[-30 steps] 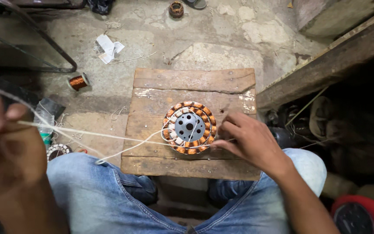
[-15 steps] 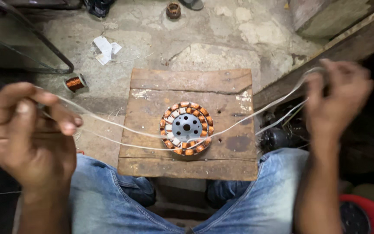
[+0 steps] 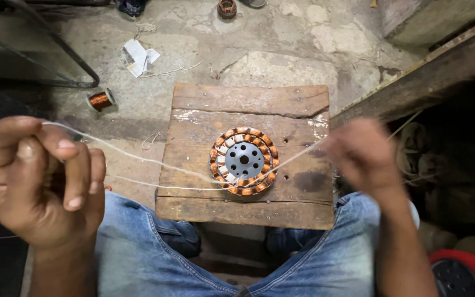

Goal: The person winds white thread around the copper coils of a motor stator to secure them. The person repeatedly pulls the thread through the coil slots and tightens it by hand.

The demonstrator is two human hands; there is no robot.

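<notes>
The left hand (image 3: 39, 181) pinches a pale string (image 3: 155, 165) in curled fingers, the blurred right hand (image 3: 361, 154) grips its other end, and the copper-wound stator (image 3: 244, 160) lies beyond on a wooden board (image 3: 248, 104), the string crossing it.

Dim, warm light from above falls brightest on the concrete floor (image 3: 281, 49) and wooden board (image 3: 248, 104); the right side and left edge sink into deep shadow. Right hand (image 3: 361, 154) is motion-blurred, left hand (image 3: 39, 181) close and slightly soft. No glare; mild wide-angle stretching at the edges.
</notes>
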